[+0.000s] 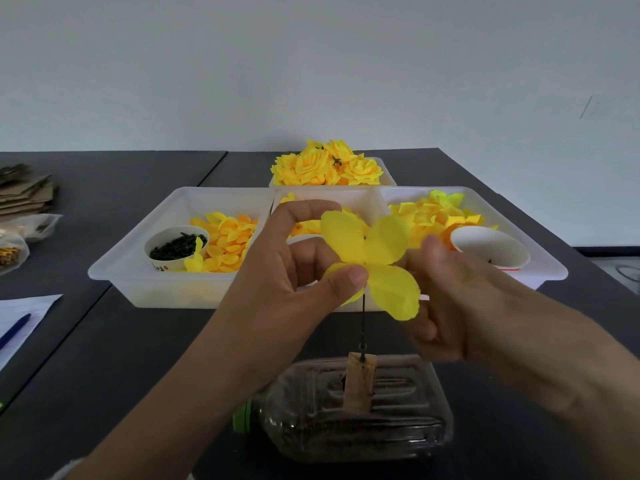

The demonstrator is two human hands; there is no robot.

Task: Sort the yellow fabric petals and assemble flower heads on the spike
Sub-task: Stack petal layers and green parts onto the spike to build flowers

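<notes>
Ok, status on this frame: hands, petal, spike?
Left hand and right hand both pinch the yellow petal layer. Layer sits atop the spike. Nothing blocking.

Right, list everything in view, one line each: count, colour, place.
petal piece: one, yellow, on the spike, held by both hands
spike: one, dark, upright from the bottle
bottle: one, clear, green cap, lying near
trays: four, white, behind the hands
loose petals: heaps, yellow, front trays
finished flowers: heap, yellow, rear tray
cups: two seen, white, left and right trays
cardboard: stack, brown, far left
pen: one, blue, on paper, left
left hand: pinches petal piece
right hand: holds petal piece
</notes>
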